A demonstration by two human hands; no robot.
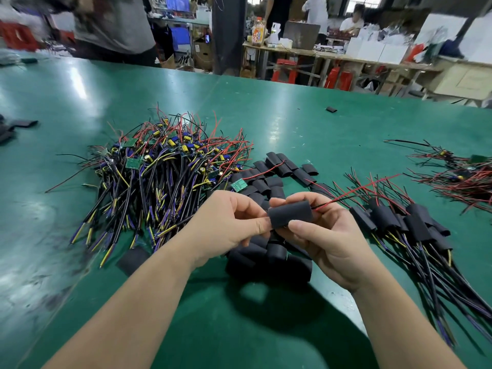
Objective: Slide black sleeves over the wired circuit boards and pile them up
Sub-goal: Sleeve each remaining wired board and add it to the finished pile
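A black sleeve point(290, 213) is held between both hands above the green table point(292, 123). My left hand point(229, 225) pinches its left end, and my right hand point(327, 235) grips its right end with thumb below. Thin red and black wires point(356, 191) stick out of the sleeve's right side; the board inside is hidden. A big heap of bare wired circuit boards point(165, 171) lies to the left. Loose black sleeves point(269, 259) lie under my hands and behind them. A pile of sleeved boards point(404, 222) lies to the right.
Another bundle of red-wired boards point(463, 174) sits at the far right. A stray sleeve point(331, 109) lies further back, with more sleeves point(16, 126) at the left edge. People and cluttered workbenches point(346, 54) stand beyond the table.
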